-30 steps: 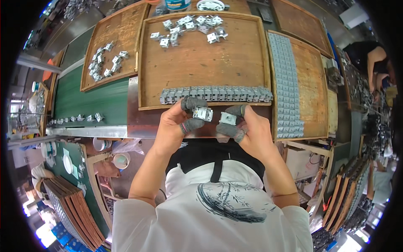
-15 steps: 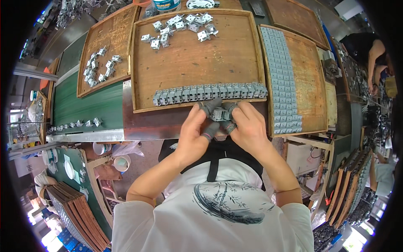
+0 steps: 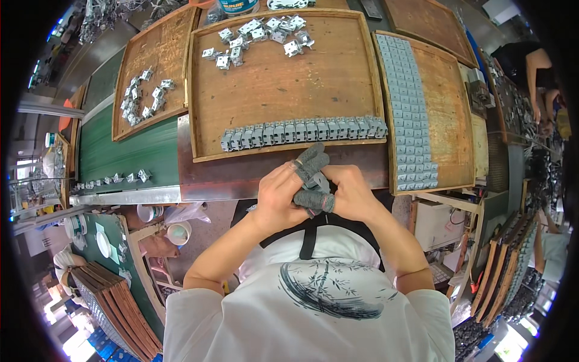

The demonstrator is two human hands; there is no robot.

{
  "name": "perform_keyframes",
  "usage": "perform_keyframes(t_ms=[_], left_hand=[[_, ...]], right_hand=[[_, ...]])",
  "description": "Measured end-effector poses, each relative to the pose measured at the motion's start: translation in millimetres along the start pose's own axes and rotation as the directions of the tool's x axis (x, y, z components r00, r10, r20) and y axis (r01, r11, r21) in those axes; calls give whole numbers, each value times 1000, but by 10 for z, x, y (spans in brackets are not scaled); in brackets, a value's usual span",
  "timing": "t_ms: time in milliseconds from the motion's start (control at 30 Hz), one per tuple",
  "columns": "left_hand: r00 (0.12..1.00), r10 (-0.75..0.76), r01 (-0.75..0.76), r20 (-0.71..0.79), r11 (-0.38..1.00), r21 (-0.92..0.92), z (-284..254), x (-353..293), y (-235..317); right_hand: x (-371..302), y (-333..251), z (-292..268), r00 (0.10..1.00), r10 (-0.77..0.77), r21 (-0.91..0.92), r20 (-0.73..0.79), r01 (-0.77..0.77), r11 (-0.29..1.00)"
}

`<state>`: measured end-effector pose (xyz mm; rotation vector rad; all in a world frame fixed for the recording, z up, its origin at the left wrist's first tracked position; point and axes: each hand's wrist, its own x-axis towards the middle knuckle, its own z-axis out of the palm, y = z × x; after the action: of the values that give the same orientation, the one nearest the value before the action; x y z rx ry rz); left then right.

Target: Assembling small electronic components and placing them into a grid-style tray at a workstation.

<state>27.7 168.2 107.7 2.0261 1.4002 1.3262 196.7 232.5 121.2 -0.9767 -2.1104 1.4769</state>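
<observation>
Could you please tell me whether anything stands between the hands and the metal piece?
Nothing visible does, apart from the grey finger covers they wear: the left hand and right hand are closed around the piece. The fingers hide much of it, so I cannot see every side.

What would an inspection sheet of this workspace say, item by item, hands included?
Surface: worn wooden middle tray; green work surface to its left.
Job's things: small grey metal part between the hands, partly hidden; row of grey parts along the middle tray's near edge.
Clutter: loose metal pieces scattered at the middle tray's far side.
Hands: left hand and right hand closed together on the part, wearing grey finger covers.
Cables: nothing seen near the hands.
Surroundings: another person at far right; stacked trays at lower left.
</observation>
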Motion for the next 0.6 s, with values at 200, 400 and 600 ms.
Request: perform_keyframes(t_ms=[200, 400, 600], left_hand=[[975, -34, 19, 219, 997, 70, -196, 5, -49], [882, -469, 444, -55, 783, 436, -1003, -63, -701], [655, -746, 726, 118, 665, 172, -1566, -353, -1530]], right_hand=[[-70, 58, -79, 998, -18, -152, 66, 28, 988], [-621, 700, -1181, 687, 122, -199, -717, -368, 908], [-1448, 2309, -2060, 426, 323, -242, -845, -844, 479]])
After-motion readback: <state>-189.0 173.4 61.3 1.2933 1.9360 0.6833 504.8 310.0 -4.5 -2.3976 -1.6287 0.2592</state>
